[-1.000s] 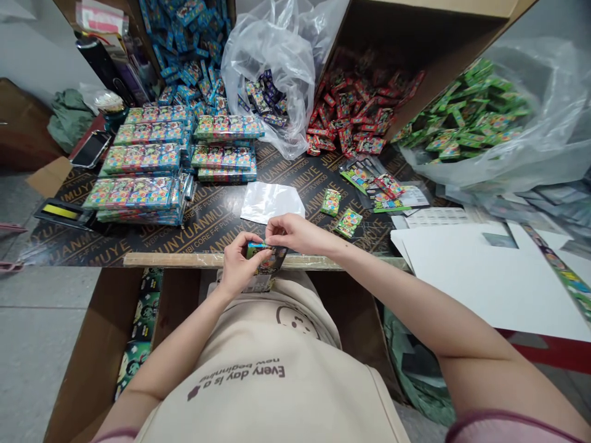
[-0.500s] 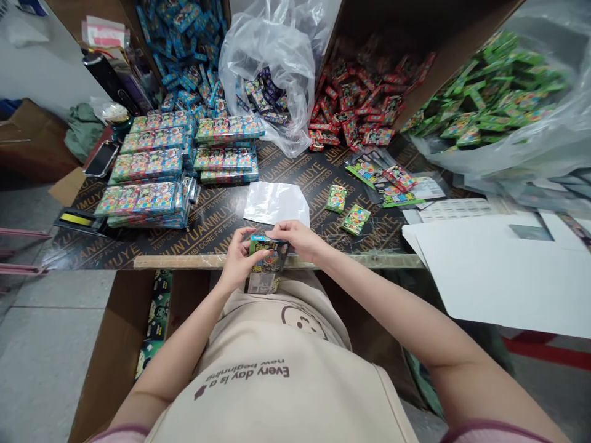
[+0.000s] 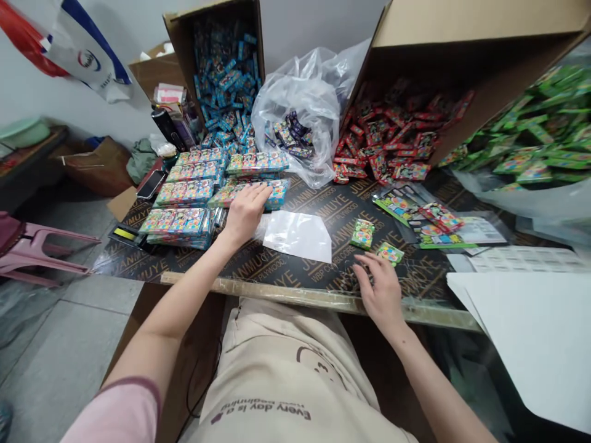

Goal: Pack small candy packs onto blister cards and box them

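Observation:
My left hand (image 3: 247,212) lies over a stack of packs (image 3: 221,195), its fingers stretched out across the top. The underside of that hand is hidden, and part of the stack is covered by it. My right hand (image 3: 379,289) is open above the table near the front edge, fingers spread and nothing visible in them. Its fingertips are close to a small green packet (image 3: 390,253); whether they touch it I cannot tell. A second small green packet (image 3: 362,233) lies just to the left. Between my hands is a white sheet (image 3: 298,235).
Rows of wrapped packs (image 3: 178,221) stand at left. Behind are a box of blue packets (image 3: 226,80), a clear bag (image 3: 300,92) with purple packets, red packets (image 3: 392,135) and green packets (image 3: 545,135). Printed plastic sleeves (image 3: 415,212) and white card sheets (image 3: 521,332) lie right.
Both hands have left the small printed pack they held together over my lap. My left hand has moved forward onto the stack, my right hand rightward to the green packets. The view has shifted.

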Demonstrator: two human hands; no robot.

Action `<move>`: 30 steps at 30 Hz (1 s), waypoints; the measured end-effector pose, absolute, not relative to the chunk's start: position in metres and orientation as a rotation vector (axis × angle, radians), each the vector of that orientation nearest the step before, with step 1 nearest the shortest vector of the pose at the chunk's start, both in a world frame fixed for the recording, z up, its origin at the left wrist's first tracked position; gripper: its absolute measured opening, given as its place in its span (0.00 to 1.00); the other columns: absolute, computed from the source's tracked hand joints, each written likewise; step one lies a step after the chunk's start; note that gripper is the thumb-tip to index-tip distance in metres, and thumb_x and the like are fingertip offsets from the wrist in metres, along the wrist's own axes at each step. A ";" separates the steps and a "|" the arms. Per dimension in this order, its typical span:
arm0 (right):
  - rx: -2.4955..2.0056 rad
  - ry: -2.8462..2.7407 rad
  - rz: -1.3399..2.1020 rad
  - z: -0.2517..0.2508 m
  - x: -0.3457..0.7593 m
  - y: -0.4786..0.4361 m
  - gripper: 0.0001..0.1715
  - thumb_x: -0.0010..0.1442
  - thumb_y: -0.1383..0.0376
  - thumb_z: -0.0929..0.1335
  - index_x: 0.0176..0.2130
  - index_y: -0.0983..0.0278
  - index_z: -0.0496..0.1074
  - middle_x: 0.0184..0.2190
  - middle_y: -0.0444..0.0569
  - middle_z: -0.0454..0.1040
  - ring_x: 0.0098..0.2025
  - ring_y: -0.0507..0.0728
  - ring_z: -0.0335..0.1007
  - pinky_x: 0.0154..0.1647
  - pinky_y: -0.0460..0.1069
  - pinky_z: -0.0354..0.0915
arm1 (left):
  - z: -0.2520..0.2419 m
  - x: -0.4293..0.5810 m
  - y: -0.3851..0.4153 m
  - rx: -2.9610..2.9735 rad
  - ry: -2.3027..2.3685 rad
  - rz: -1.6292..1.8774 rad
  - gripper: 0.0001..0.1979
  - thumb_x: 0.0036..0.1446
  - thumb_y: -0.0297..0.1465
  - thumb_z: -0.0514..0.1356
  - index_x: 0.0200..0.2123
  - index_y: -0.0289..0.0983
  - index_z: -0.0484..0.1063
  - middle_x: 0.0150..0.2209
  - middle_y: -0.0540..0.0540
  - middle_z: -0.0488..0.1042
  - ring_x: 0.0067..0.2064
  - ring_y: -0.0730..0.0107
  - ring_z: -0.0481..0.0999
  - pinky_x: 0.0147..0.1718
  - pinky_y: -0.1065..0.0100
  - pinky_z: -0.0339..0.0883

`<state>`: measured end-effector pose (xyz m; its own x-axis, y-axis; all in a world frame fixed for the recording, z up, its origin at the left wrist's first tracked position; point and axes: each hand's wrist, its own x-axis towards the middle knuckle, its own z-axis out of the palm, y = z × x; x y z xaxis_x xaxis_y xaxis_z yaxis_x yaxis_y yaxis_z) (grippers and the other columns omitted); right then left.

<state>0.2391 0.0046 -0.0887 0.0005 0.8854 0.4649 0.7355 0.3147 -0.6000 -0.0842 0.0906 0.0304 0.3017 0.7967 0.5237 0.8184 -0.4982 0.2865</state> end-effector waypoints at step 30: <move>-2.460 -1.804 0.015 -0.054 0.364 0.138 0.37 0.60 0.51 0.68 0.61 0.66 0.61 0.48 0.67 0.74 0.56 0.72 0.64 0.53 0.62 0.56 | -0.094 -0.019 0.024 -2.510 -2.537 -1.082 0.39 0.60 0.46 0.55 0.68 0.33 0.49 0.69 0.30 0.48 0.72 0.51 0.42 0.67 0.48 0.43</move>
<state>0.3644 0.1381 -0.0538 0.3018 0.9523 0.0459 0.9514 -0.2977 -0.0788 -0.0189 0.0237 -0.0938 -0.0021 0.9998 -0.0197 0.6779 0.0159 0.7350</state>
